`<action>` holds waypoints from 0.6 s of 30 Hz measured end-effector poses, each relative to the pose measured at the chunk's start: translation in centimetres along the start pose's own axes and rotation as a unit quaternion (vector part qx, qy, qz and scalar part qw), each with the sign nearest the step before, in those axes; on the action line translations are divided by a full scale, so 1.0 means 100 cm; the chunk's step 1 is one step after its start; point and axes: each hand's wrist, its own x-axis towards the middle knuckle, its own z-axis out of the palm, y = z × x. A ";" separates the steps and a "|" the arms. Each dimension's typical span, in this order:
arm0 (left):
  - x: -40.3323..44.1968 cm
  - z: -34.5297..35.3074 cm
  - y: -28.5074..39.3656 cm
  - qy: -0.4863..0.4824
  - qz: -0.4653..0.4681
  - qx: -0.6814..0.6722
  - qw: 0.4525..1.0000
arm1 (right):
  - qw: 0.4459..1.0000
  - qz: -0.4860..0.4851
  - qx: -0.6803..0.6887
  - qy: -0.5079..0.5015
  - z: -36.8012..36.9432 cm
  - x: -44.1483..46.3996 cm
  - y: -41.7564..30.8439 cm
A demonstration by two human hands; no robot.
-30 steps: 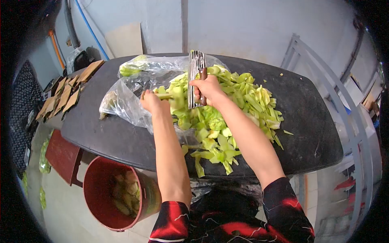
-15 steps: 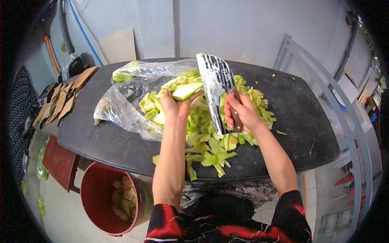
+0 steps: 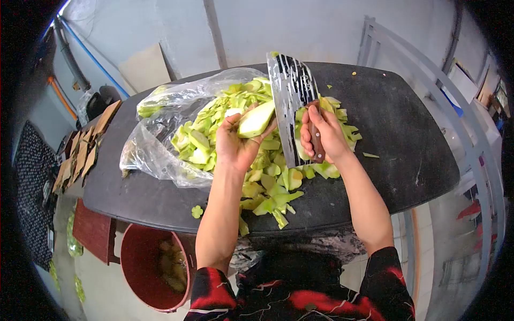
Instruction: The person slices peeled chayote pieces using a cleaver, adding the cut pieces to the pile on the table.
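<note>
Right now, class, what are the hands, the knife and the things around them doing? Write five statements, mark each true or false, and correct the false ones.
1. The right hand grips a broad knife. True.
2. The left hand is empty. False: the left hand holds a pale green piece.
3. Green slices lie heaped on the dark table. True.
4. The plastic bag is at the table's right end. False: the plastic bag lies toward the left.
5. The red bin is on the person's left. True.

A: What is held?
B: A knife (image 3: 286,107) is gripped in the right hand (image 3: 327,138); a piece (image 3: 256,120) is held in the left hand (image 3: 234,148).
A: What is borne by the table (image 3: 401,128)?
B: Slices (image 3: 267,174), a bag (image 3: 156,152).
</note>
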 end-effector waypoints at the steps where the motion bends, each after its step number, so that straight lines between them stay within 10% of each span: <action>1: 0.003 -0.001 0.003 0.040 -0.014 -0.042 0.998 | 1.000 -0.019 -0.017 0.017 0.002 -0.001 -0.001; 18: -0.005 -0.002 0.023 -0.035 0.082 -0.001 0.996 | 0.990 0.035 -0.135 -0.021 0.027 -0.008 0.019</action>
